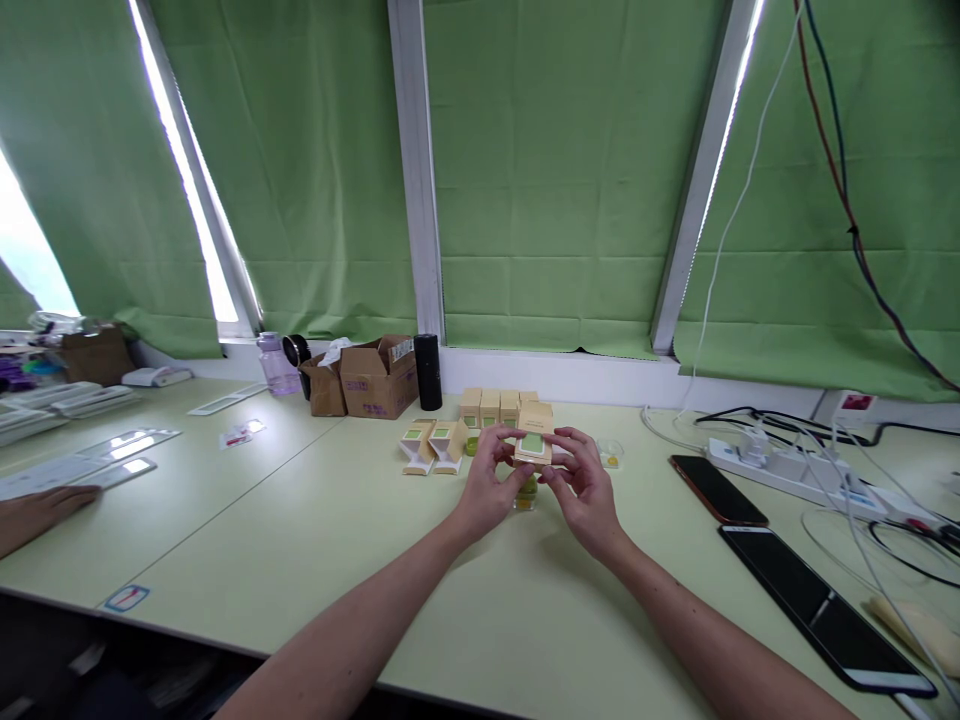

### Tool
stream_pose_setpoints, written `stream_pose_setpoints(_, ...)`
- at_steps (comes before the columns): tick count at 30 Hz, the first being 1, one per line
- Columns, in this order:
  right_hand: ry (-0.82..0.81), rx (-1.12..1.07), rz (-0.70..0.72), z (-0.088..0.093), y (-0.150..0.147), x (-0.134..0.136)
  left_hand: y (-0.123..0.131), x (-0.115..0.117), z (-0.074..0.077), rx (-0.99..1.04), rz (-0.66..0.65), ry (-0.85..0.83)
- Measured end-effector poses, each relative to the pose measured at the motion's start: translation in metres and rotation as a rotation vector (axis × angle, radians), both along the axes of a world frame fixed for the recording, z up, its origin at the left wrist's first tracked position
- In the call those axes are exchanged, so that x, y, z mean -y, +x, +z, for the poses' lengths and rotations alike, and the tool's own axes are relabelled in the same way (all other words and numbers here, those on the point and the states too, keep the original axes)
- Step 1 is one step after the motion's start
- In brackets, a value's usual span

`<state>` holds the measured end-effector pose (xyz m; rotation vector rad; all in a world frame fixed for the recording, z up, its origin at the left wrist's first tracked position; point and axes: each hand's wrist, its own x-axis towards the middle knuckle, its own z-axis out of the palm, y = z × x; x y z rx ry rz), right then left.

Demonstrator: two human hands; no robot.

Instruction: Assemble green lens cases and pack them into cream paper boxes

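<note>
Between my left hand (490, 478) and my right hand (586, 488) is a small tan cardboard box (533, 445) with a green panel on its front. The fingers of both hands close on its sides, above the table. Just below it stands a small clear container with yellow-green contents (526, 494). Two open tan boxes (433, 446) lie to the left of my hands. Behind the hands, several similar tan boxes (490, 407) stand in a row, partly hidden by the held box. A round clear lid-like piece (610, 454) lies to the right.
A black cylinder (428, 372) and brown cartons (379, 378) stand at the back left. Phones (718, 489), a black tablet-like device (825, 605) and a power strip (795, 472) with cables occupy the right side. Another person's hand (49, 515) rests on the table at far left.
</note>
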<state>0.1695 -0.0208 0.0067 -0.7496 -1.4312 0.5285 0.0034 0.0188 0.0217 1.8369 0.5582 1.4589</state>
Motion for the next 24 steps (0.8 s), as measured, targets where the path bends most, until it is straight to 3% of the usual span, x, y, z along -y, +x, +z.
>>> stream_pose_setpoints(24, -0.005, -0.018, -0.002, 0.0005, -0.0008, -0.0001, 0.0017, -0.0025, 0.0002, 0.028, 0.02, -0.034)
